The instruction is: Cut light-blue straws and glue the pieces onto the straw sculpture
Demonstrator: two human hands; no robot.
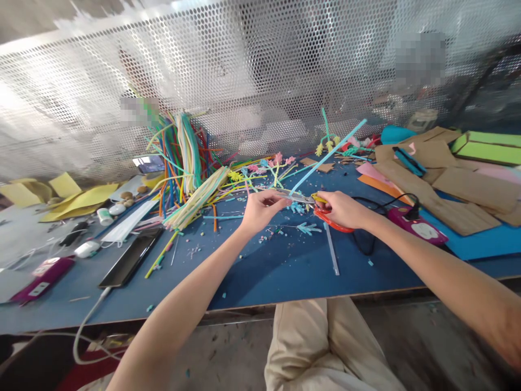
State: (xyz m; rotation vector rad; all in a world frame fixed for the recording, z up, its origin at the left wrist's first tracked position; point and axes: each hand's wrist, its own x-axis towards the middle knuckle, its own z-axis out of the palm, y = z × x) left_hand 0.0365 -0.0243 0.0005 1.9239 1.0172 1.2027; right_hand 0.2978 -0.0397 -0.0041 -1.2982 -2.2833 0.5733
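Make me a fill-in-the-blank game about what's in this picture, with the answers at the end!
1. The right hand holds scissors with yellow and ____ handles.
2. The long pipe cleaner rising beside the blades is light ____.
3. The black phone has a ____ cable plugged into it.
4. Big brown cardboard pieces lie on the picture's ____ side.

Missing words: red; blue; white; right.

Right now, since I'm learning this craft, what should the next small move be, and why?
Probably squeeze the scissors gently: the right hand holds them, and the light-blue stem appears to meet their blades beside the left hand.
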